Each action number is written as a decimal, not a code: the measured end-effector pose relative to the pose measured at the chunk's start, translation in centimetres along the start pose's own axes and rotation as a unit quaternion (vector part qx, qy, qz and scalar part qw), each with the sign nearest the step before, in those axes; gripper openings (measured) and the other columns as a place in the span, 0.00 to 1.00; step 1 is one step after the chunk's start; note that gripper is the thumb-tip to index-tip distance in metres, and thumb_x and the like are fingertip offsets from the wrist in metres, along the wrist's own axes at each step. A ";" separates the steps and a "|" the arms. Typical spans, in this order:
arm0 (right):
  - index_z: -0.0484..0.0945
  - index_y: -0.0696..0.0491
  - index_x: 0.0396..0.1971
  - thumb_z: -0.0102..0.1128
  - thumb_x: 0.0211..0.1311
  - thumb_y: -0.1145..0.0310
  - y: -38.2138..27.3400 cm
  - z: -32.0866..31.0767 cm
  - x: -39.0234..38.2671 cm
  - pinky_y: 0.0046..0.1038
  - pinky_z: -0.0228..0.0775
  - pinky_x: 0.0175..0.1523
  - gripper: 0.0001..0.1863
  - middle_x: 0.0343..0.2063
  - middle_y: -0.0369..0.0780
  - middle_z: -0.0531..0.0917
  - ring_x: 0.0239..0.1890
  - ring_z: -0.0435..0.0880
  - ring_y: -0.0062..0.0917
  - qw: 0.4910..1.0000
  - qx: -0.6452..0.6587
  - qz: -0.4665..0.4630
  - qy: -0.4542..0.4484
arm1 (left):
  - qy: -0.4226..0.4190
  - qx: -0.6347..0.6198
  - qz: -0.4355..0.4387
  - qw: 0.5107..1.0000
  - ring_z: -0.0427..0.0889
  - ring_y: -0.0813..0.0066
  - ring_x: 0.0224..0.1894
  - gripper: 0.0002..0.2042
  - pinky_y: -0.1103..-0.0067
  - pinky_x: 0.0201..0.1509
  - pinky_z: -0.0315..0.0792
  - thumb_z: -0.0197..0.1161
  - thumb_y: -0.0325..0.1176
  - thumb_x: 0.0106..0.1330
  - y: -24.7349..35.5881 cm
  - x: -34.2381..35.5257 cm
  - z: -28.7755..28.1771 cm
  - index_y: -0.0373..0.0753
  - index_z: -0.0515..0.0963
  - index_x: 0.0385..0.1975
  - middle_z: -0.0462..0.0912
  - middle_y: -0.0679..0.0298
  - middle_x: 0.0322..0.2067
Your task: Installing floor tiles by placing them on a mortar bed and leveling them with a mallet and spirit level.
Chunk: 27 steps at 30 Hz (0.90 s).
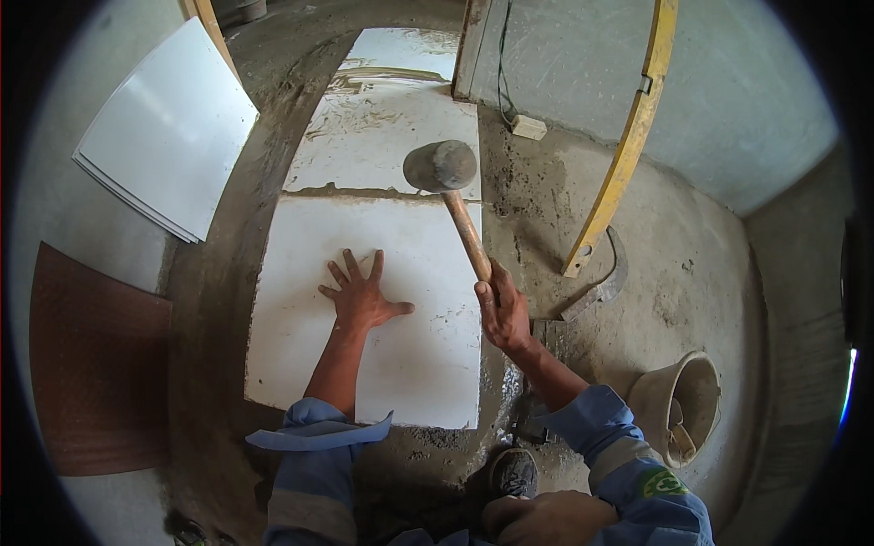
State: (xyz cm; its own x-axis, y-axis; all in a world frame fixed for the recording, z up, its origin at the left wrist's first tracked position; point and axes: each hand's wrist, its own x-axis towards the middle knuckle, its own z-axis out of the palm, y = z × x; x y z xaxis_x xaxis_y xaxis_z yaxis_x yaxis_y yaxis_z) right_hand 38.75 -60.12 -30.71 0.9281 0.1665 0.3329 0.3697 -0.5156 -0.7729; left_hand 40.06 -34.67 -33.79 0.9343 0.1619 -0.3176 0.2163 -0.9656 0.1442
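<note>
A large white floor tile [419, 364] lies in front of me. My left hand [361, 298] rests on it with the fingers spread and the thumb out to the right. My right hand [503, 314] is closed round the wooden handle of a rubber mallet [440, 167]. The mallet's dark grey head is raised over the far part of the tile, near the joint. Beyond that joint lies a second white tile [382, 136], smeared with mud or mortar, and a further muddy tile [410, 47] follows it.
A yellow spirit level [628, 146] leans at the right, near a curved metal tool [592, 296]. A bucket [660, 400] with a tool inside stands lower right. Stacked white tiles [173, 127] and a brown panel [100, 364] lean at left. A pale block [528, 127] sits by the wall.
</note>
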 end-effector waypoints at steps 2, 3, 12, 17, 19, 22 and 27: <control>0.68 0.60 0.60 0.54 0.74 0.58 1.5 0.0 -0.1 0.43 0.76 0.38 0.24 0.34 0.57 0.83 0.33 0.86 0.49 1.000 -0.001 0.019 0.006 | 0.003 -0.001 -0.006 1.000 0.37 0.25 0.75 0.65 0.28 0.65 0.48 0.72 0.76 0.35 0.5 0.0 -0.2 0.58 0.51 0.77 0.37 0.39 0.76; 0.68 0.60 0.60 0.54 0.74 0.58 2.8 -0.1 -0.1 0.43 0.76 0.38 0.24 0.34 0.57 0.83 0.33 0.86 0.49 1.000 0.000 0.019 0.006 | 0.002 -0.006 -0.012 1.000 0.37 0.25 0.75 0.65 0.28 0.64 0.49 0.72 0.77 0.35 0.5 -0.1 -0.4 0.59 0.51 0.77 0.38 0.39 0.76; 0.69 0.56 0.62 0.51 0.74 0.55 5.3 0.0 0.9 0.50 0.75 0.44 0.25 0.39 0.56 0.84 0.39 0.84 0.56 0.983 -0.094 0.117 -0.107 | -0.001 -0.016 -0.017 1.000 0.38 0.25 0.75 0.65 0.28 0.65 0.50 0.73 0.77 0.33 0.6 0.4 -0.4 0.60 0.52 0.76 0.39 0.39 0.76; 0.69 0.53 0.61 0.51 0.74 0.55 4.1 1.0 1.2 0.51 0.75 0.44 0.23 0.39 0.56 0.84 0.38 0.83 0.57 0.988 -0.086 0.091 -0.093 | 0.004 -0.012 -0.022 1.000 0.38 0.26 0.75 0.65 0.29 0.65 0.50 0.73 0.77 0.32 0.3 0.3 -0.2 0.60 0.52 0.76 0.39 0.40 0.76; 0.69 0.52 0.60 0.52 0.74 0.55 4.0 1.2 1.2 0.51 0.75 0.44 0.23 0.39 0.56 0.84 0.38 0.83 0.57 0.994 -0.067 0.068 -0.056 | 0.000 -0.008 -0.019 1.000 0.39 0.26 0.75 0.65 0.29 0.65 0.50 0.73 0.77 0.32 0.7 0.3 -0.7 0.60 0.52 0.76 0.39 0.40 0.76; 0.69 0.51 0.59 0.51 0.74 0.55 3.6 1.2 2.0 0.51 0.75 0.43 0.21 0.40 0.56 0.84 0.38 0.83 0.57 0.964 -0.170 0.106 -0.176 | -0.010 -0.014 -0.018 1.000 0.37 0.25 0.75 0.66 0.29 0.66 0.48 0.73 0.78 0.32 0.7 0.4 -0.7 0.59 0.50 0.77 0.36 0.39 0.76; 0.70 0.52 0.59 0.52 0.74 0.56 3.9 2.3 1.6 0.52 0.75 0.44 0.21 0.39 0.55 0.85 0.38 0.83 0.58 0.995 -0.081 0.029 -0.055 | -0.002 -0.009 -0.020 1.000 0.40 0.26 0.75 0.65 0.30 0.66 0.50 0.72 0.78 0.32 0.9 0.1 -0.7 0.59 0.53 0.76 0.39 0.41 0.76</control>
State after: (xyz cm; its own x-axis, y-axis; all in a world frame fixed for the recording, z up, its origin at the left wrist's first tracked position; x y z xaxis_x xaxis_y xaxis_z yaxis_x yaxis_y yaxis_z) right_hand 41.73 -59.94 -34.42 0.9501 0.2196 0.2217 0.3120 -0.6547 -0.6885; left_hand 40.58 -35.36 -33.04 0.9238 0.1997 -0.3268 0.2586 -0.9547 0.1476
